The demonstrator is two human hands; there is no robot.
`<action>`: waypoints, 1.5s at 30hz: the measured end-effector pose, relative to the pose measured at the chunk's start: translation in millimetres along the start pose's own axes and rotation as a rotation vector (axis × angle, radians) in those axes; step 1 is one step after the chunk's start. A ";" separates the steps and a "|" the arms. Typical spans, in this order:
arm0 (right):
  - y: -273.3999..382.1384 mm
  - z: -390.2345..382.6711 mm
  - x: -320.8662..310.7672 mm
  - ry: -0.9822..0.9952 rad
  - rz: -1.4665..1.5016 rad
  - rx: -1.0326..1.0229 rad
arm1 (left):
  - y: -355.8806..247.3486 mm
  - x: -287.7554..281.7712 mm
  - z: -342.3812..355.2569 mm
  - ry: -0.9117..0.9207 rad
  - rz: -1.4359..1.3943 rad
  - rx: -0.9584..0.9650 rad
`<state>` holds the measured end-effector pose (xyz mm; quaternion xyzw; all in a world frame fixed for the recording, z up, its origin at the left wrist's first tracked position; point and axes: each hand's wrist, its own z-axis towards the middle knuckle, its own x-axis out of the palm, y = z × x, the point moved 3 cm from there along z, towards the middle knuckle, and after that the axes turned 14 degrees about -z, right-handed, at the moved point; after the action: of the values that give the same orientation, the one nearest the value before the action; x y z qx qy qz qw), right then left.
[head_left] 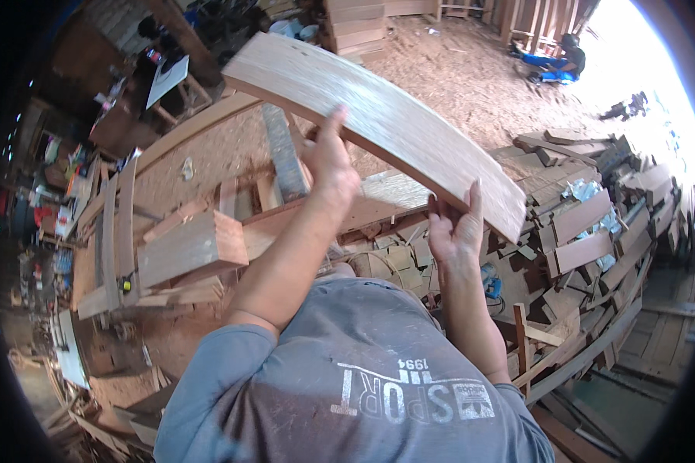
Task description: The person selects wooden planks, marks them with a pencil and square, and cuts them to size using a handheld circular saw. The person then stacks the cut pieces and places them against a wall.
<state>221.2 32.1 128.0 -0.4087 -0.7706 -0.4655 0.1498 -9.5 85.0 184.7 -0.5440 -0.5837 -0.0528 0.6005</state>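
A long, thick wooden plank (378, 116) is raised in front of me, slanting from the upper left down to the right. My left hand (332, 166) grips its near edge left of the middle, with the thumb lying against the upper face. Toward the plank's right end, my right hand (455, 230) holds the same edge from below, thumb up along the face. Most of the fingers are hidden under the wood. Below and left of my left forearm lies a stack of cut boards (179, 253).
Wood offcuts (583, 220) are piled high on my right, with a blue object (490, 282) near my right forearm. Sawdust covers the floor (455, 69). Another person (560, 62) sits far right. A white-topped table (167, 81) stands far left.
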 end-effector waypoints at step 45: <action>128.9 19.3 -260.1 -0.310 -0.391 -0.068 | 8.1 -257.6 54.0 0.350 2.180 0.214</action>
<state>484.8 -49.3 35.7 -0.3233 -0.8327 -0.4429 -0.0769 -119.2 -20.4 -30.2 -0.6964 0.2990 0.4784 0.4435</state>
